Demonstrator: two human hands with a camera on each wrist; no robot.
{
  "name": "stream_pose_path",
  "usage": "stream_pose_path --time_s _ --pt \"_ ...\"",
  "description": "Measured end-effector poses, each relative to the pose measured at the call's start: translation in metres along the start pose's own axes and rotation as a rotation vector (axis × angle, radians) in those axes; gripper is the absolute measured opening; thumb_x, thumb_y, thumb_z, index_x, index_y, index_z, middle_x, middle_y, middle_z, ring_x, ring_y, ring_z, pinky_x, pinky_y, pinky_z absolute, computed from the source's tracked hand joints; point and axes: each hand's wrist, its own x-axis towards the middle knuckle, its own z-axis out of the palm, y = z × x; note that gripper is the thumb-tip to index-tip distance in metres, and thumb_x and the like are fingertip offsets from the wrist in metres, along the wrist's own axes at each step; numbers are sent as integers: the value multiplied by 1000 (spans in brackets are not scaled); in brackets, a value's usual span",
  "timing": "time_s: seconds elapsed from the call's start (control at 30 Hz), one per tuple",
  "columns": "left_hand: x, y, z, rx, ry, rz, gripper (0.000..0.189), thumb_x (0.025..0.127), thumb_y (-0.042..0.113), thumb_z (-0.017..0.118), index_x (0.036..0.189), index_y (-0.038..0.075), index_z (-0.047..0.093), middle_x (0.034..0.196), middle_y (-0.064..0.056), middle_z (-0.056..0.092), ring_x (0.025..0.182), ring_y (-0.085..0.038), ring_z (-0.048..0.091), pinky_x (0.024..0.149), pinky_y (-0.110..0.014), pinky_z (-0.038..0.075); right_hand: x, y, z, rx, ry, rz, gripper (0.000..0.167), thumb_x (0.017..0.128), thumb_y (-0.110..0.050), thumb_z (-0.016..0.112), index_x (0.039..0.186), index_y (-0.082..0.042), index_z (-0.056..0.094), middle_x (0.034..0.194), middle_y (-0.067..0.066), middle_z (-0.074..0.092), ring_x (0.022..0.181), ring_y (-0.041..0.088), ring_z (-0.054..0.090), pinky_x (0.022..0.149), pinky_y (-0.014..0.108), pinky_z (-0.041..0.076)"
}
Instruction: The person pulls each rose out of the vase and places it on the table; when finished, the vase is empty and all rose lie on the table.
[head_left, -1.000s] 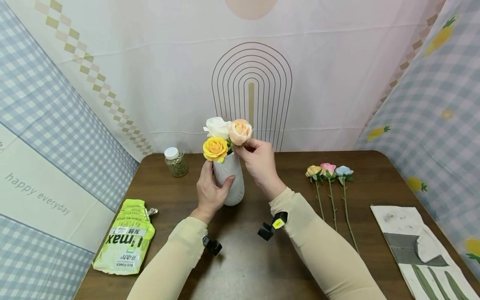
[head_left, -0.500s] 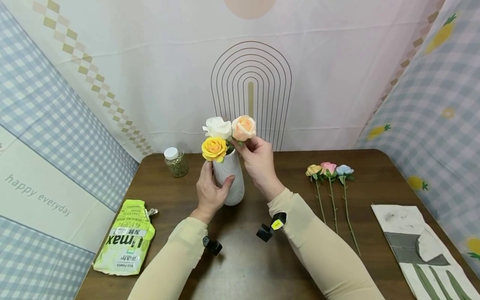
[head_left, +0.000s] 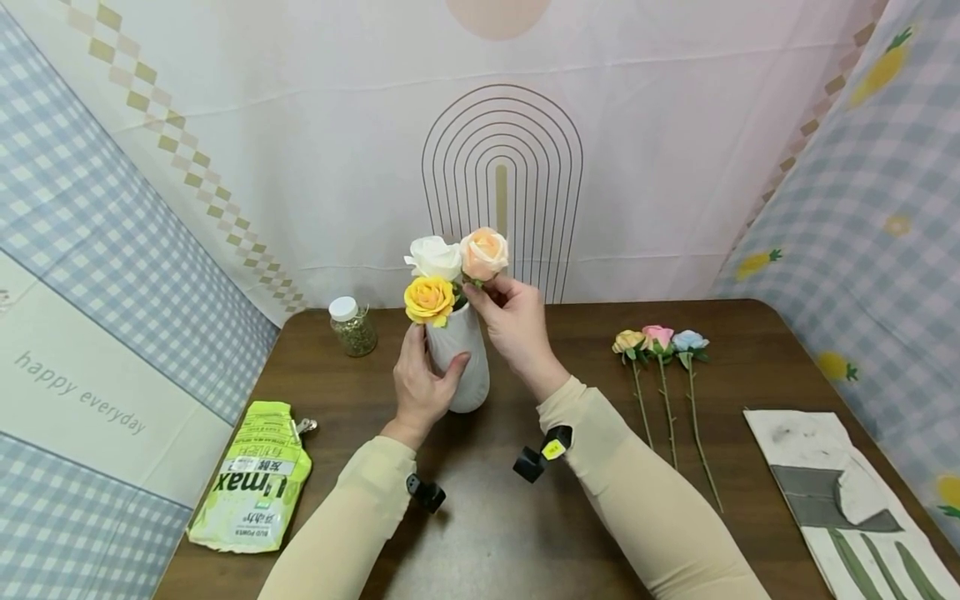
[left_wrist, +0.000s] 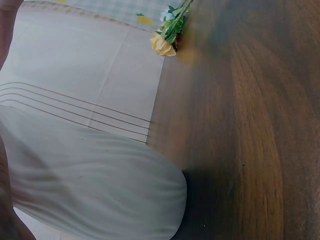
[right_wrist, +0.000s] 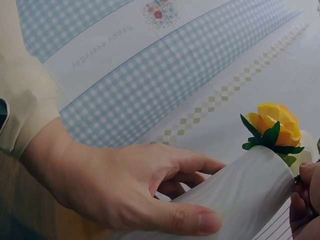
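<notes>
A pale ribbed vase (head_left: 467,367) stands on the wooden table, and my left hand (head_left: 422,375) grips its side with the thumb across the front. In it are a white rose (head_left: 433,257) and a yellow rose (head_left: 429,301), the yellow one leaning over the rim. My right hand (head_left: 519,325) pinches a peach rose (head_left: 483,253) just below its bloom, right at the vase mouth. In the right wrist view, the left hand (right_wrist: 135,190) wraps the vase (right_wrist: 250,195), and the right fingertips (right_wrist: 307,192) show at the rim. The peach rose's lower stem is hidden.
Three roses, orange, pink (head_left: 657,337) and blue, lie on the table at right. Beyond them is a folded white and grey cloth (head_left: 817,467). A white-lidded jar (head_left: 353,327) stands at back left, and a green bag (head_left: 253,483) with a metal clip lies in front of it.
The peach rose has risen slightly with my right fingers, away from the yellow rose, then shifted a little left. My left hand has kept its hold on the vase.
</notes>
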Motion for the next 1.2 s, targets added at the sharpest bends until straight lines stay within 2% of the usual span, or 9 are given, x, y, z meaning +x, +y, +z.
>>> stream_pose_path --time_s 0.17,0.27,0.4,0.5,0.7,0.87,1.07,1.2 --pt "0 0 0 -9 6 6 74 84 48 70 135 -1 47 121 -16 57 102 -26 59 81 -42 53 0 -2 -1 -21 15 -6 23 85 -16 73 101 2 73 84 7 68 74 11 55 62 22 47" --pt "0 0 0 -8 0 7 75 84 49 70 135 -1 47 121 -16 57 102 -26 59 81 -42 52 1 -5 -2 12 23 20 23 85 -17 74 96 3 73 80 6 65 72 11 53 60 23 46" --pt "0 1 0 -6 -7 7 74 84 49 69 134 -1 47 119 -16 57 102 -25 59 82 -41 52 1 -6 -4 59 25 71 26 85 -19 74 99 4 70 82 6 63 74 12 53 62 23 46" --pt "0 1 1 -6 -7 7 73 84 49 69 133 -1 48 118 -16 57 102 -25 59 83 -41 52 2 -6 -6 61 14 79 26 86 -20 73 99 2 69 81 6 62 73 12 54 62 23 48" --pt "0 1 1 -6 0 9 73 84 49 69 132 -2 48 118 -16 57 102 -26 59 82 -42 52 4 -6 -9 42 -10 56 24 87 -18 72 93 4 70 74 6 61 70 19 56 61 25 49" --pt "0 1 1 -4 3 8 73 84 48 69 132 -2 49 118 -16 57 101 -26 59 82 -42 52 5 -8 -10 21 -20 80 21 88 -13 70 94 7 71 74 7 65 68 15 59 62 23 51" --pt "0 0 1 -3 3 5 72 84 49 70 131 -3 49 117 -16 57 100 -26 59 81 -42 52 -3 -27 -8 -10 -27 47 16 89 -2 67 93 13 69 74 10 65 66 13 60 60 21 51" --pt "0 1 1 -3 0 4 73 84 49 69 131 -3 49 117 -16 57 101 -26 59 81 -42 52 -7 -32 -7 -33 -3 -3 14 88 -1 67 91 13 69 72 15 66 66 21 62 59 20 51"
